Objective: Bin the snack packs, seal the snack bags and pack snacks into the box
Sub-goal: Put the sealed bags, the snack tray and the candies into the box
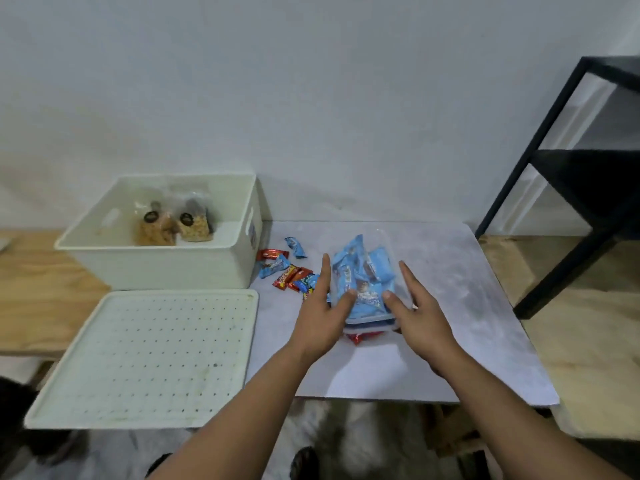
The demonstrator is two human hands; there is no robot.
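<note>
both hands, left (320, 308) and right (420, 315), flat-fingered, press the sides of a clear plastic tub (391, 245) of glossy blue packs (369, 277) on the worktop (460, 282).

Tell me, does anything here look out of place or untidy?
Yes. Several snack packs lie loose on the table, between the white box and the clear tub that both hands hold. A red pack pokes out from under the tub.
</note>
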